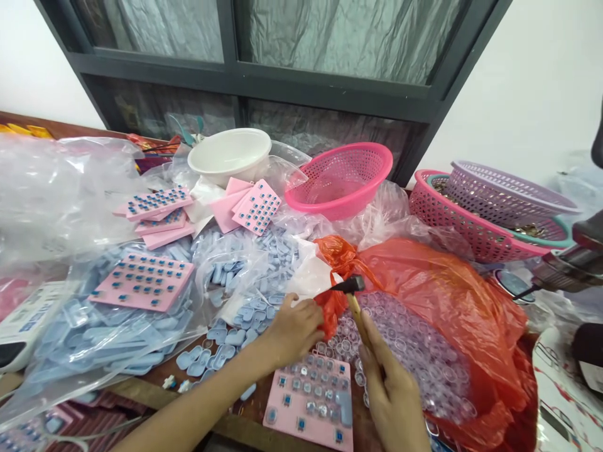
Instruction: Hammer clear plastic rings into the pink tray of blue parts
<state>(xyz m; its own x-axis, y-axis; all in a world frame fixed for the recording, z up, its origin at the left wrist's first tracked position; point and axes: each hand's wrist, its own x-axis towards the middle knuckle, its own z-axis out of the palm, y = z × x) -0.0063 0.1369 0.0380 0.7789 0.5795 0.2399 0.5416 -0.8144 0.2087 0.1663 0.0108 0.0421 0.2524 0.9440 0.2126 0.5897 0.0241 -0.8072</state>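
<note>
Centrally, near the lower edge, the right hand (393, 392) is closed around the wooden handle of a small hammer (354, 300), whose dark head points left above the red plastic bag (447, 295). The left hand (294, 329) lies just left of it, fingers curled and pinching the bag's gathered red edge. Open toward the viewer, the bag is filled with small clear round caps (414, 358). Just near of both hands, a pink tray (313, 402) rests on the surface, its pockets partly filled with small blue and clear parts. To the left, loose pale blue pieces (207, 361) spill from clear plastic bags (94, 339), and a second pink tray (144, 281) lies on top of them. Farther back, more pink trays (257, 207) are stacked beside a white bowl (230, 154). A pink basket (342, 179) stands far centre; at far right, a lilac basket (506, 194) is nested inside another pink basket (452, 220).
</note>
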